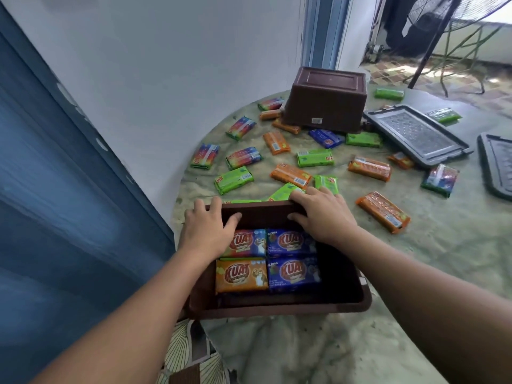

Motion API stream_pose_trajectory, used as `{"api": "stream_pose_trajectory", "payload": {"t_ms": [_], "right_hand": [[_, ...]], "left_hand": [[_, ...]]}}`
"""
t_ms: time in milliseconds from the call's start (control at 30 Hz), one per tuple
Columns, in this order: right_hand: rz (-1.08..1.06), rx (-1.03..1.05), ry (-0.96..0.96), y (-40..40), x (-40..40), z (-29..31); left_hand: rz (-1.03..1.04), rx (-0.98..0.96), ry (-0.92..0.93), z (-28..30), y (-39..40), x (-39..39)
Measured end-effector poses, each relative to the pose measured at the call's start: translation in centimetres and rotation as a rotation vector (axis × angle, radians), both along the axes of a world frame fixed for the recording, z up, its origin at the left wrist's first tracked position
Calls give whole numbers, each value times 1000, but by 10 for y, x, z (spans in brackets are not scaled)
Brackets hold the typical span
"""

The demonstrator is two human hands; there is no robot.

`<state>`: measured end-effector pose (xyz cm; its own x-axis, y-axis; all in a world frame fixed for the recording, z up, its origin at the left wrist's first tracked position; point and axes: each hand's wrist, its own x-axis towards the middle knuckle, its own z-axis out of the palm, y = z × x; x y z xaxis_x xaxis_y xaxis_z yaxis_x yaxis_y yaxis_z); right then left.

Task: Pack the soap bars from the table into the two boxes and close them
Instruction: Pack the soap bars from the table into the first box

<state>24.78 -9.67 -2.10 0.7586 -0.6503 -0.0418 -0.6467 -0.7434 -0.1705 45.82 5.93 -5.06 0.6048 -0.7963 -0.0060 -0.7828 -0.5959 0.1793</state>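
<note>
A brown plastic box (279, 307) stands open at the table's near edge, holding several wrapped soap bars (293, 270) in blue, orange and rainbow wrappers. My left hand (207, 228) grips the box's far rim at its left corner, thumb inside. My right hand (324, 214) grips the same rim at the right, thumb inside, fingers over the outer side. A second brown box (324, 101) sits upside down at the back of the table. Several loose soap bars lie scattered between them, such as a green one (234, 180) and an orange one (382, 212).
Two dark grey lids lie at the right: one (415, 134) behind the bars, another (496, 164) cut off by the frame edge. The round table (443, 259) has a pale green cloth. A white wall and blue door stand to the left.
</note>
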Motion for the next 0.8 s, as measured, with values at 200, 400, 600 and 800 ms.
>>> {"api": "stream_pose_trajectory", "payload": {"t_ms": [200,400,600,800], "right_hand": [[-4,11,-8,0,-1,-1],[-16,0,30,6,-2,1],[-73,227,23,-6,15,20],[-20,355,93,-51,62,24]], "left_hand": [[13,24,-74,4,3,-5],[-87,-21,-316,6,6,-14],[-196,-292,-139,14,-11,3],[-215,-105,205,41,-75,48]]}}
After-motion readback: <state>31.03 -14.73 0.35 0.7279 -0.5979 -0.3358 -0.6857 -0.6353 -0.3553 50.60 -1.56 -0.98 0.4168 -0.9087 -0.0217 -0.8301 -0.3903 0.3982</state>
